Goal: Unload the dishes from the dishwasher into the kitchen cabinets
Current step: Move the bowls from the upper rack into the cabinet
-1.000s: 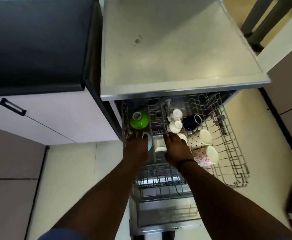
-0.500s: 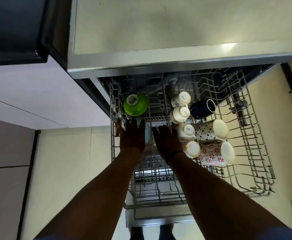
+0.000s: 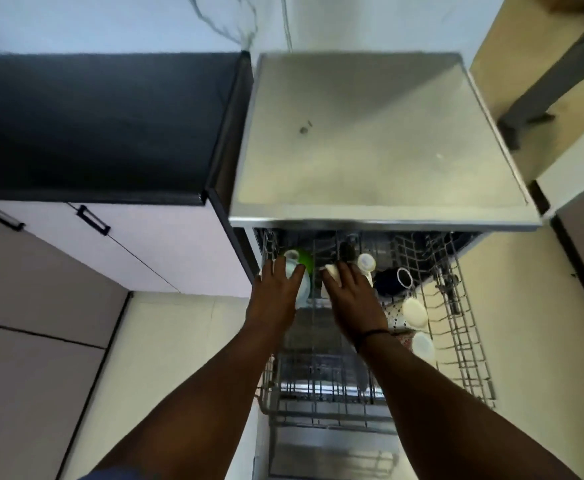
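Two hands work the upper rack (image 3: pixel 456 327), the left hand (image 3: pixel 276 296) now gripping a pale bowl (image 3: pixel 304 285) beside one green bowl (image 3: pixel 306 259), the right hand (image 3: pixel 351 299) now lifting a white cup (image 3: pixel 332 270).

— Where do your hands sit?
— Your left hand (image 3: pixel 276 296) and right hand (image 3: pixel 351 299) are side by side over the rack (image 3: pixel 470 355).
— And the cups?
— The bowl (image 3: pixel 305 261) lies just beyond your left fingers; mugs (image 3: pixel 413 311) lie right of your right hand.

Both bare arms reach forward, side by side. The left hand (image 3: pixel 278 293) and right hand (image 3: pixel 351 299) lie palm down, fingers extended, slightly apart.
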